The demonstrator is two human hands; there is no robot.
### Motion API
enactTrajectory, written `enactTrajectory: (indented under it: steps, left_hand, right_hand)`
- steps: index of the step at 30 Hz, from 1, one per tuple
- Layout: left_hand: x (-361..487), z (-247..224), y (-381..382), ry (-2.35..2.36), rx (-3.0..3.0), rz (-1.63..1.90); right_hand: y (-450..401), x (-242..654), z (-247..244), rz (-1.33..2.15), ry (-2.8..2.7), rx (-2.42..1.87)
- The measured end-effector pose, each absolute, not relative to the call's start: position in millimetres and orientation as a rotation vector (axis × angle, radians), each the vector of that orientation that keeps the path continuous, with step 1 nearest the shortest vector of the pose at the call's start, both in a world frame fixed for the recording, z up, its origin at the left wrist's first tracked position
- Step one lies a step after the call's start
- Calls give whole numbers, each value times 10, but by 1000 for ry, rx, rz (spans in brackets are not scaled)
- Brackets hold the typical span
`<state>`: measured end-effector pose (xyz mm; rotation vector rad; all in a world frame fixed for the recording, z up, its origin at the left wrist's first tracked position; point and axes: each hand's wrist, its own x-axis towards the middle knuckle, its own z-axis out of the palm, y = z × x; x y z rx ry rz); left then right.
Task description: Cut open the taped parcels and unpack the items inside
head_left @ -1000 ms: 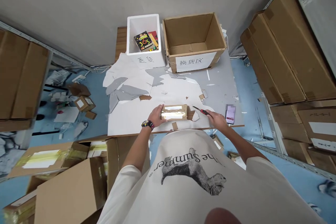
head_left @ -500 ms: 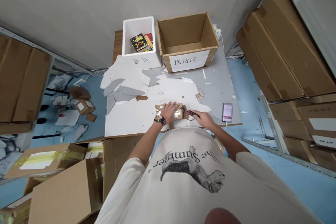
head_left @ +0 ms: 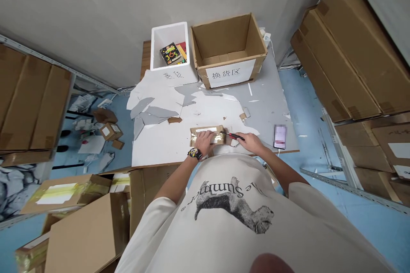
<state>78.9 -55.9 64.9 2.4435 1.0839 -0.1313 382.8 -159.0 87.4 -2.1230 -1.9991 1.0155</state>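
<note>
**Workstation Configuration: Hand and Tool Positions**

1. Left hand (head_left: pixel 204 142): open, palm down, fingers apart, pressed on top of a tape-wrapped cardboard parcel (head_left: pixel 218 137). A black wristwatch (head_left: pixel 194 153) is worn on the wrist.
2. Right hand (head_left: pixel 253 143): closed around the handle of a red-and-black utility knife (head_left: pixel 233 136). The knife lies roughly level, with its front end at the right end of the parcel.
3. Parcel position: flat on a white sheet near the front edge of the surface (head_left: pixel 153 153), between the two hands. A white label (head_left: pixel 205 129) sits along its far side.
4. Adjacent items: brown cardboard scraps (head_left: pixel 234 142) lie against the parcel's right end. Torn grey pieces (head_left: pixel 147 113) lie to the far left. A smartphone (head_left: pixel 279 136) with a blurred screen lies right of the right hand.
5. Far end of surface: a white foam box (head_left: pixel 168 30) holds books (head_left: pixel 169 54). Beside it stands an open cardboard carton (head_left: pixel 221 36) with a white label (head_left: pixel 230 73) printed in Chinese.
</note>
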Motion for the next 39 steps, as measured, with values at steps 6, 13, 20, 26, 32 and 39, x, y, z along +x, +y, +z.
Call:
enactTrajectory:
  steps: [6, 13, 20, 26, 32, 39]
  left_hand:
    - [886, 550, -547, 1171, 2375, -174]
    - [999, 569, -508, 1284, 2260, -223]
    - [981, 612, -590, 1267, 2310, -125]
    - [983, 624, -567, 1222, 2341, -97]
    - [1017, 636, -480, 1225, 2335, -27]
    - [924, 563, -445, 1155, 2312, 53]
  right_hand:
    - [-1484, 3866, 986, 965, -2092, -2130]
    - [-1321, 3979, 1048, 989, -2198, -2000]
    - [-1073, 4065, 890, 1373, -2060, -1732]
    - [-873, 4081, 756, 1787, -1850, -1632]
    - [-910, 3994, 767, 1870, -1848, -1566]
    - [-1433, 4173, 819, 1281, -1956, -1888]
